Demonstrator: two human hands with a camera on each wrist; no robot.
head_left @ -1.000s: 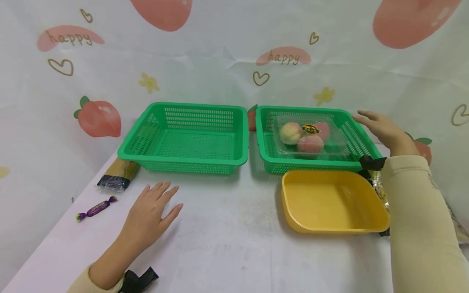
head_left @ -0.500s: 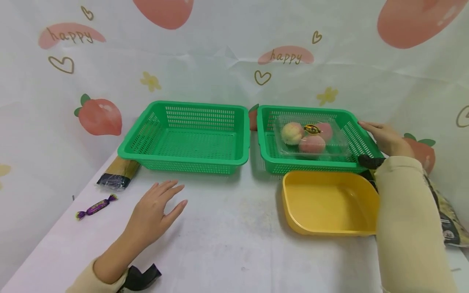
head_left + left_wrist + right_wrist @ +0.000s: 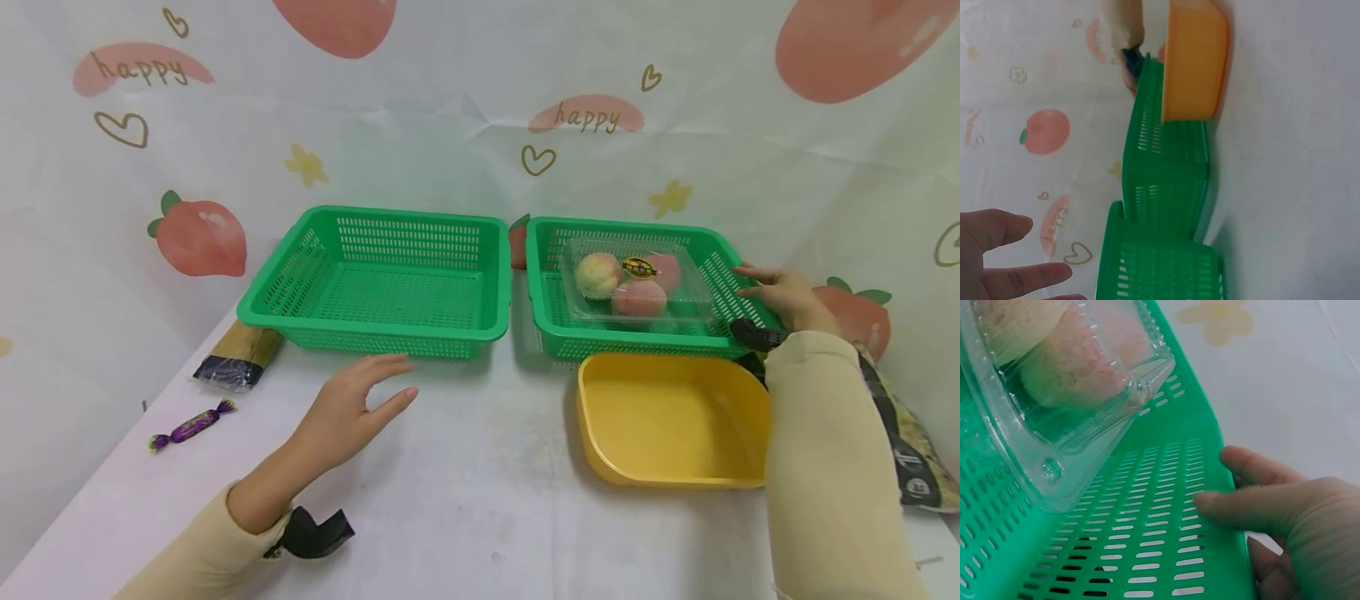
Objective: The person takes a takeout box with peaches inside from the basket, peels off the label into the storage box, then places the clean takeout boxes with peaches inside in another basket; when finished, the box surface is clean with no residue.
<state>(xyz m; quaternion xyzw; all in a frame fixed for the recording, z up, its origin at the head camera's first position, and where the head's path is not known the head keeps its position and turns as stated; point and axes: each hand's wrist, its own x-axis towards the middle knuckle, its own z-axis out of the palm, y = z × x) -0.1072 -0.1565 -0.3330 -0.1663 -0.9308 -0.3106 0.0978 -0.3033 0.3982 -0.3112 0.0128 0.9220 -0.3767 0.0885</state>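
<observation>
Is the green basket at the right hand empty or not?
Not empty: in the head view the right green basket holds a clear container with three fruits inside.

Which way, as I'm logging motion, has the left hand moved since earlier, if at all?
Yes: in the head view, the left hand moved rightward, farther from the purple candy.

A creased, fruit-printed white backdrop (image 3: 420, 158) — hung behind a white table (image 3: 465, 517).
</observation>
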